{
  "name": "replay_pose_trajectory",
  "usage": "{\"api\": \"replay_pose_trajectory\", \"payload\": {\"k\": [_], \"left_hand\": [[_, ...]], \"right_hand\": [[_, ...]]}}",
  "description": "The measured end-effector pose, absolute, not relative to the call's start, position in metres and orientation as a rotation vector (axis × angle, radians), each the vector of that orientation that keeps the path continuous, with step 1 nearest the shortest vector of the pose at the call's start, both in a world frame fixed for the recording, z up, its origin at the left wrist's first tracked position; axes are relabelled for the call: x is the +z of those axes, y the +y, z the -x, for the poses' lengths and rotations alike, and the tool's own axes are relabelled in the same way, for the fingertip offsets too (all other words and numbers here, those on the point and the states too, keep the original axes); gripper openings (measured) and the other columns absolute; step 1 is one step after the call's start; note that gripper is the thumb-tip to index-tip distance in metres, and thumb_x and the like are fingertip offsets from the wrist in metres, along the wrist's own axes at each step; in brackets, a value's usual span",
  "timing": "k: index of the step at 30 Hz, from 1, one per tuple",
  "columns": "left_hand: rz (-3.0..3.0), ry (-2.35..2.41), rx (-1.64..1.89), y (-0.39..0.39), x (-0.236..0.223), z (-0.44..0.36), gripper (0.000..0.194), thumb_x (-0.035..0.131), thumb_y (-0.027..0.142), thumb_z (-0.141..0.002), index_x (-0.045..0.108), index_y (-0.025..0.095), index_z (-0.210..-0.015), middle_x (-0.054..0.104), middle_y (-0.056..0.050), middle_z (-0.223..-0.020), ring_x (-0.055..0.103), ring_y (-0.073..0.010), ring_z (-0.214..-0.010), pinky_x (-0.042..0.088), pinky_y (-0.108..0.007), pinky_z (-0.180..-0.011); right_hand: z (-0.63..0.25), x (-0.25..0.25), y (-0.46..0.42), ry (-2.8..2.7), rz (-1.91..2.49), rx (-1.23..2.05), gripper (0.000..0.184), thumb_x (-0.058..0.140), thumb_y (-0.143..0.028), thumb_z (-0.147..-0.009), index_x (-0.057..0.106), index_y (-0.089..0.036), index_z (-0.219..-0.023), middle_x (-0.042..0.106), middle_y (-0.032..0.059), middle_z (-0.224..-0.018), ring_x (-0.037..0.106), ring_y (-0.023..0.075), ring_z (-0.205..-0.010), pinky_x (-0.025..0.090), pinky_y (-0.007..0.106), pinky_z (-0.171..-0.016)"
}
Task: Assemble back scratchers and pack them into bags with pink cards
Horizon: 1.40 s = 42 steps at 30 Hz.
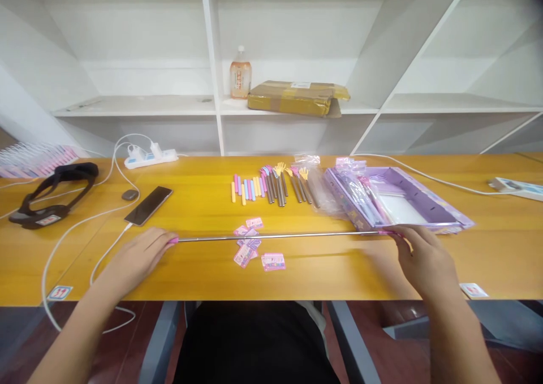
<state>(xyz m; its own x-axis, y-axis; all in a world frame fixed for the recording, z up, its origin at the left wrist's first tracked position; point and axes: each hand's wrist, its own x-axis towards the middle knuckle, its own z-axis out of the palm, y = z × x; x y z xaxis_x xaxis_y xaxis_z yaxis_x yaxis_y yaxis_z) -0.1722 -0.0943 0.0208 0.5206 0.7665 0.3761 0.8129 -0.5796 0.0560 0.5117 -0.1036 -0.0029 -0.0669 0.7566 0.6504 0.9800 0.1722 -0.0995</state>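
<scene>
Right fingers (405,238) blurred, left-edge packets (36,160) cropped

White shelves (297,22) stand at the far side, beyond the wooden table (190,282). Below, the floor (131,339) is dark red; grey legs (163,339) show on the near side.

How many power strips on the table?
2. One power strip at the back left, behind the phone; a second strip at the far right, past the purple box, cut off by the frame.
</scene>
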Motion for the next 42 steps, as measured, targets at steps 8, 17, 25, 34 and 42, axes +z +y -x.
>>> {"api": "replay_pose_trajectory", "payload": {"k": [8, 17, 25, 34, 42], "left_hand": [[2.697, -1.077, -0.715, -0.078, 0.020, 0.106, 0.031, 0.043, 0.020, -0.110, 0.067, 0.021, -0.129, 0.076, -0.009, -0.118, 0.073, -0.0225, -0.102, 0.060, -0.038, -0.093], [2.750, -1.181, -0.606, -0.020, 0.020, -0.012, 0.025, 0.041, 0.023, -0.110, 0.065, 0.018, -0.104, 0.070, -0.009, -0.096, 0.068, -0.0219, -0.087, 0.055, -0.034, -0.078], [2.811, -1.717, -0.692, 0.013, 0.003, 0.005, 0.016, 0.052, 0.018, -0.097, 0.065, 0.020, -0.107, 0.075, -0.008, -0.102, 0.071, -0.0230, -0.090, 0.051, -0.033, -0.079], [2.868, -1.770, -1.060, 0.022, -0.027, 0.028, 0.017, 0.052, 0.025, -0.100, 0.059, 0.022, -0.114, 0.074, -0.006, -0.106, 0.071, -0.0216, -0.096, 0.054, -0.034, -0.083], [2.858, -1.675, -1.108, 0.014, -0.024, 0.017, 0.018, 0.047, 0.028, -0.104, 0.058, 0.022, -0.118, 0.073, -0.008, -0.109, 0.071, -0.0222, -0.095, 0.055, -0.035, -0.081]], "right_hand": [[-0.429, 0.008, -0.073, -2.000, 1.348, -0.332, 0.027, 0.048, -0.025, -0.106, 0.075, -0.024, -0.107, 0.069, 0.0090, -0.093, 0.065, 0.0237, -0.086, 0.052, 0.037, -0.076], [-0.285, 0.042, -0.019, -2.389, 1.166, -0.264, 0.021, 0.052, -0.014, -0.105, 0.073, -0.018, -0.108, 0.067, 0.0104, -0.099, 0.061, 0.0242, -0.094, 0.048, 0.036, -0.086], [-0.351, 0.056, 0.067, -2.130, 1.906, 0.197, 0.037, 0.047, -0.039, -0.109, 0.075, -0.015, -0.106, 0.075, 0.0139, -0.103, 0.069, 0.0239, -0.094, 0.048, 0.032, -0.083], [-0.393, -0.010, 0.092, -1.862, 2.260, -0.259, 0.060, 0.049, -0.054, -0.106, 0.065, -0.001, -0.130, 0.063, 0.0303, -0.129, 0.060, 0.0390, -0.124, 0.045, 0.044, -0.102], [-0.392, -0.021, 0.098, -1.934, 2.251, -0.233, 0.048, 0.061, -0.043, -0.101, 0.065, -0.005, -0.131, 0.066, 0.0250, -0.128, 0.060, 0.0350, -0.122, 0.046, 0.039, -0.102]]}}
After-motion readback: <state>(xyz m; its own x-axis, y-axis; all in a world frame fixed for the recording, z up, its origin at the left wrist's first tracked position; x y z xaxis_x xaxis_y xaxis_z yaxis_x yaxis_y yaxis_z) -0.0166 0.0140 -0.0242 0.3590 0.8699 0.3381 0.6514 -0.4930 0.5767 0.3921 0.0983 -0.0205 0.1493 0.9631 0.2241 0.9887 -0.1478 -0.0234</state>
